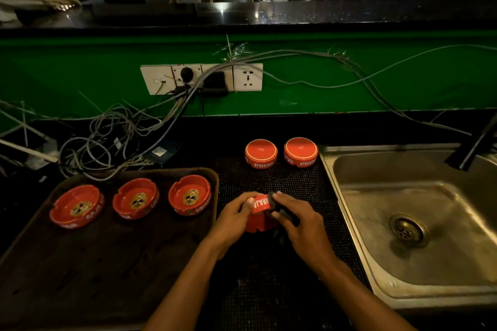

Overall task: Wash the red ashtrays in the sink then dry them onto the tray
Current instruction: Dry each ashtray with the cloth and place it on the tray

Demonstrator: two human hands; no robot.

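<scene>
My left hand [236, 216] grips a red ashtray [260, 205] tilted on its side above the black mat. My right hand [297, 219] holds a dark cloth [282, 209] pressed against that ashtray's right side. Three red ashtrays [137, 200] stand upright in a row on the dark brown tray [80, 263] to the left. Two more red ashtrays, one [261, 153] beside the other [300, 152], lie upside down on the mat behind my hands. The steel sink [419, 228] is at the right.
A black perforated mat [269, 290] covers the counter between tray and sink. A dark tap [476, 142] leans over the sink's back edge. Tangled grey cables [107, 140] run from a wall socket strip [201, 78] on the green wall down behind the tray.
</scene>
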